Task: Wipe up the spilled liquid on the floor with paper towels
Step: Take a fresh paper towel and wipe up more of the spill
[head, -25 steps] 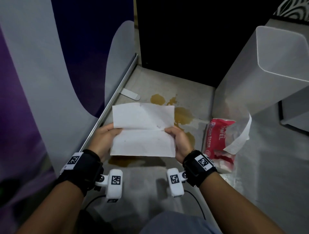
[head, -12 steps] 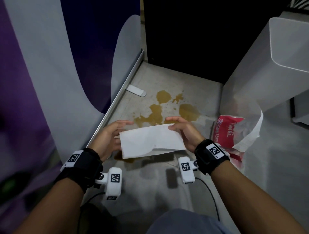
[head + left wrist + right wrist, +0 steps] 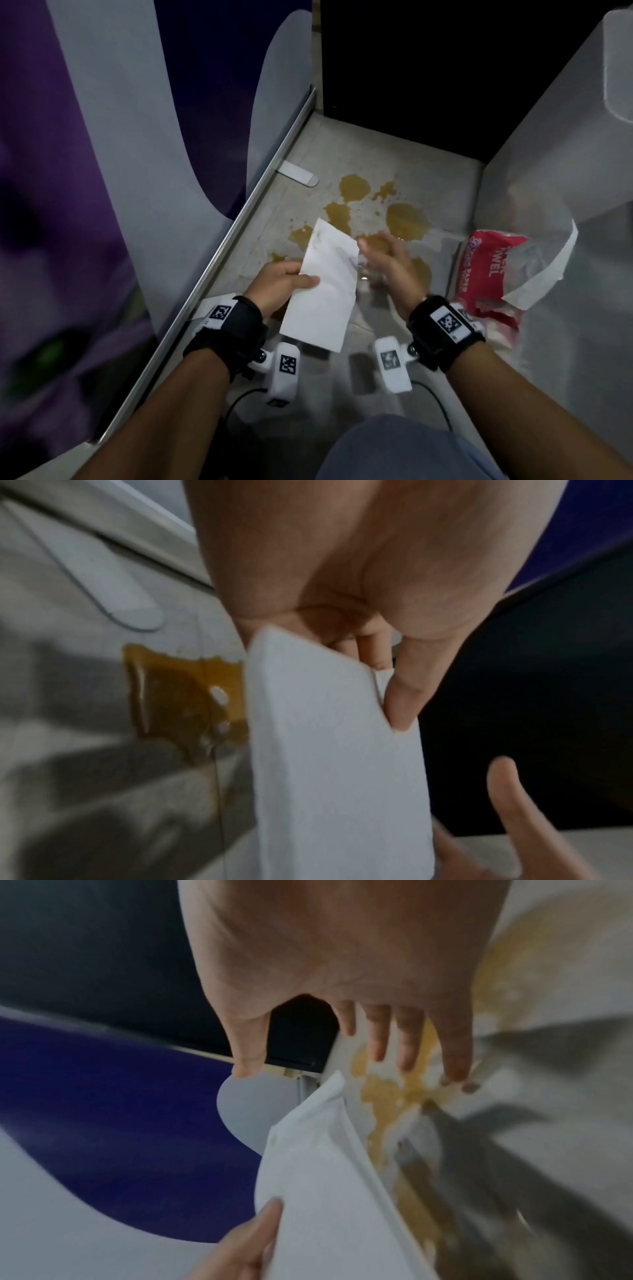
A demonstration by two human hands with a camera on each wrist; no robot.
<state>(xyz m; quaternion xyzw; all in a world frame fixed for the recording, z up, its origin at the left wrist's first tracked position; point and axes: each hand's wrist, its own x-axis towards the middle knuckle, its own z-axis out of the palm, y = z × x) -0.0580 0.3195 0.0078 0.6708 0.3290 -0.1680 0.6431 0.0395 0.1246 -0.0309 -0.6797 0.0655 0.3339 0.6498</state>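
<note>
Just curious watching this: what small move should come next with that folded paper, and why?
Probably lower the folded paper towel onto the brown spill. The left hand pinches it above the floor, the right hand is open beside it, and the puddles look unwiped.

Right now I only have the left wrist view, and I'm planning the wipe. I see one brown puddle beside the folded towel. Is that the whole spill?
Observer: No. The head view shows the spilled liquid as several separate brown patches.
Operator: Is the right hand gripping the towel too?
Observer: No. The right hand is open with its fingers spread. Only the left hand pinches the paper towel.
Operator: Any spare towels?
Observer: A red paper towel pack lies on the floor, right of the spill.
</note>
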